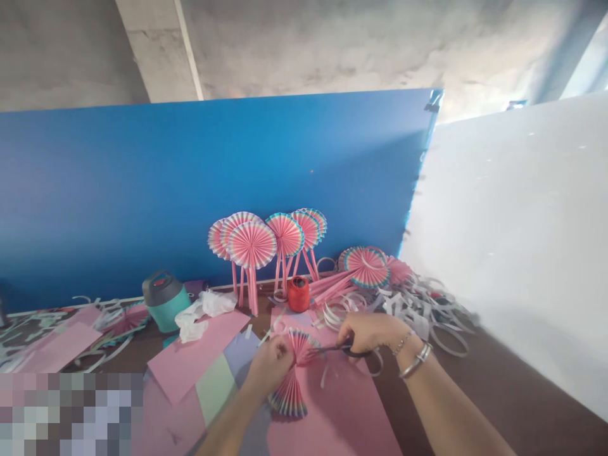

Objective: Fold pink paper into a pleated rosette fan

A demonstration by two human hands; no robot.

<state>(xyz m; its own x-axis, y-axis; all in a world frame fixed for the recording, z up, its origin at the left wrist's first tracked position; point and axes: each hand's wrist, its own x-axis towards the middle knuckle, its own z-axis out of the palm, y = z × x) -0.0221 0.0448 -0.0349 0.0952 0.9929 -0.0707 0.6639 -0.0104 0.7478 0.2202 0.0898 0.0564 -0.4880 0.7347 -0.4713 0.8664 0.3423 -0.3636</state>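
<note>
A pleated pink paper fan (291,394) with a multicoloured edge is pinched in at its middle, its two ends spread like a bow. My left hand (274,362) is closed at its left side by the narrow waist; the exact fingertip contact is partly hidden. My right hand (368,332), with bracelets at the wrist, grips a pair of dark-handled scissors (351,350). The scissor blades point left and reach the fan's waist. Whether they touch the paper I cannot tell. Pink paper sheets (342,411) lie beneath both hands.
Finished round fans (251,244) on pink sticks lean against a blue panel (285,158). A red spool of thread (299,294) stands before them. White paper strips (427,310) are heaped at right. A teal bottle (167,304) and crumpled tissue (209,309) are at left.
</note>
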